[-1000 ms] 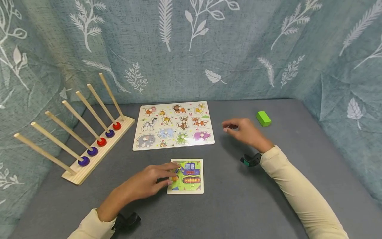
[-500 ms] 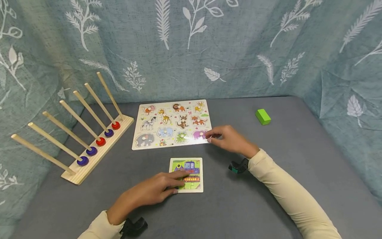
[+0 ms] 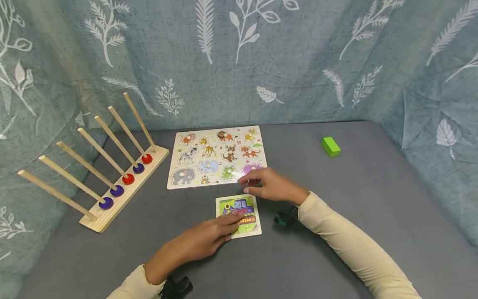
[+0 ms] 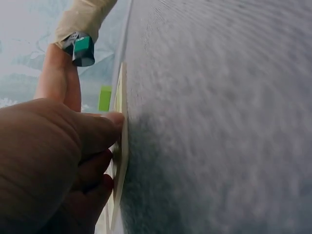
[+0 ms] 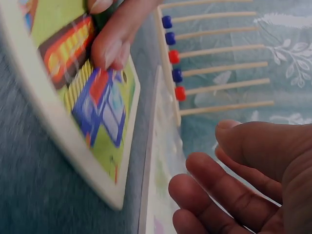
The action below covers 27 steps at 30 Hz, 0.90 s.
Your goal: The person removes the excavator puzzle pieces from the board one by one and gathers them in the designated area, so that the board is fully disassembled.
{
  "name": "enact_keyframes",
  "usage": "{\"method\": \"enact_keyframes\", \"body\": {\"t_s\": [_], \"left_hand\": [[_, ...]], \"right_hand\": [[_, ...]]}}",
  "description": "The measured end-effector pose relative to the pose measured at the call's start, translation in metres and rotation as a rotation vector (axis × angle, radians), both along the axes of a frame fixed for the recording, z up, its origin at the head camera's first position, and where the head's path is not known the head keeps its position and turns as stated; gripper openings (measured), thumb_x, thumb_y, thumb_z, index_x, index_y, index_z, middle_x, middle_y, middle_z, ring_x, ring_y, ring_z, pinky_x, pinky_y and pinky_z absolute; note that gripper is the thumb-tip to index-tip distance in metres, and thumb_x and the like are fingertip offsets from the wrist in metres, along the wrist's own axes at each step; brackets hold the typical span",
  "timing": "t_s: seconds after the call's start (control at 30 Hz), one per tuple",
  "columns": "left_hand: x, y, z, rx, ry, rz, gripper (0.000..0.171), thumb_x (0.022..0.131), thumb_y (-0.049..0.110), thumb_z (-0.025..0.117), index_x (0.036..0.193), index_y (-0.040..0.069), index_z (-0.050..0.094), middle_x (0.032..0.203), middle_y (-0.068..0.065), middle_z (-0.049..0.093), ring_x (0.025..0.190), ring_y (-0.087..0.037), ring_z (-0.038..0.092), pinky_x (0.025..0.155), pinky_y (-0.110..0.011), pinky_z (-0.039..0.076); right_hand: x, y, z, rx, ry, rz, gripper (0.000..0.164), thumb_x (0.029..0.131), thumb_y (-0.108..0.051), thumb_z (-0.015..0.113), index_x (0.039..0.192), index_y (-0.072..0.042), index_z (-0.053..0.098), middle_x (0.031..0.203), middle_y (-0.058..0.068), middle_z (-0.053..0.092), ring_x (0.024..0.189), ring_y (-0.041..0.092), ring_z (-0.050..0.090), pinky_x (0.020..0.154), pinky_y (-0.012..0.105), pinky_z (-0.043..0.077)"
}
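A small square wooden jigsaw of a blue and orange digger lies on the dark grey table, turned a little. My left hand rests its fingers on the jigsaw's left part, covering some of the picture. In the left wrist view the thumb lies at the edge of the jigsaw's pale frame. Just beyond the jigsaw's far right corner hovers my right hand, fingers loosely bent and holding nothing. It overlaps the near right corner of a large animal peg puzzle, partly hiding the purple hippo piece.
To the left stands a wooden peg rack with tall pegs carrying single red and blue beads. A green block lies at the back right. A blue-green leaf-patterned cloth hangs behind the table.
My right hand has moved left and nearer, from beside the animal puzzle to the jigsaw's far edge. The left hand has slid right on the jigsaw, which has shifted right and turned slightly.
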State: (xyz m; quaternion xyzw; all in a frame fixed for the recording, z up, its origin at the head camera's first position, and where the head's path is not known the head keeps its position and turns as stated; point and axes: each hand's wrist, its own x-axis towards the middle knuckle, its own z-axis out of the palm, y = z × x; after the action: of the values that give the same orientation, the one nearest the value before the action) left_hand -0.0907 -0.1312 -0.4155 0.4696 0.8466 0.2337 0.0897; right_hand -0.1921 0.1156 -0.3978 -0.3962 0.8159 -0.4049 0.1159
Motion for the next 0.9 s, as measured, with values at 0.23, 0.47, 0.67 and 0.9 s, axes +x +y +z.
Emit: {"method": "enact_keyframes", "body": {"t_s": [0.23, 0.47, 0.67, 0.9], "left_hand": [[-0.002, 0.007, 0.0, -0.011, -0.03, -0.017, 0.041, 0.097, 0.004, 0.058, 0.138, 0.001, 0.053, 0.151, -0.011, 0.04, 0.14, -0.025, 0.034, 0.106, -0.041, 0.038], [-0.005, 0.012, -0.002, -0.013, -0.035, -0.042, 0.044, 0.097, 0.003, 0.058, 0.14, -0.002, 0.05, 0.151, -0.014, 0.038, 0.14, -0.027, 0.034, 0.107, -0.043, 0.037], [-0.003, 0.011, -0.006, 0.016, -0.07, -0.025, 0.045, 0.099, 0.004, 0.055, 0.142, -0.002, 0.047, 0.152, -0.014, 0.037, 0.141, -0.028, 0.031, 0.109, -0.044, 0.033], [-0.003, 0.01, -0.009, 0.037, -0.075, -0.036, 0.045, 0.099, 0.003, 0.053, 0.143, -0.003, 0.045, 0.152, -0.016, 0.036, 0.141, -0.028, 0.03, 0.11, -0.044, 0.031]], "right_hand": [[0.001, -0.016, -0.004, 0.016, -0.045, 0.089, 0.025, 0.095, -0.005, 0.062, 0.118, 0.002, 0.068, 0.111, 0.01, 0.069, 0.098, 0.012, 0.065, 0.085, 0.023, 0.051], [0.003, -0.025, -0.005, 0.063, -0.062, 0.12, 0.021, 0.095, -0.006, 0.063, 0.114, 0.0, 0.07, 0.108, 0.008, 0.07, 0.094, 0.008, 0.066, 0.082, 0.021, 0.052], [0.001, -0.034, -0.008, 0.095, -0.028, 0.136, 0.02, 0.096, -0.007, 0.062, 0.113, -0.002, 0.071, 0.109, 0.008, 0.07, 0.094, 0.009, 0.065, 0.081, 0.02, 0.051], [-0.002, -0.045, -0.011, 0.151, 0.006, 0.154, 0.02, 0.096, -0.006, 0.061, 0.112, -0.002, 0.072, 0.107, 0.007, 0.07, 0.089, 0.008, 0.064, 0.078, 0.02, 0.05]]}}
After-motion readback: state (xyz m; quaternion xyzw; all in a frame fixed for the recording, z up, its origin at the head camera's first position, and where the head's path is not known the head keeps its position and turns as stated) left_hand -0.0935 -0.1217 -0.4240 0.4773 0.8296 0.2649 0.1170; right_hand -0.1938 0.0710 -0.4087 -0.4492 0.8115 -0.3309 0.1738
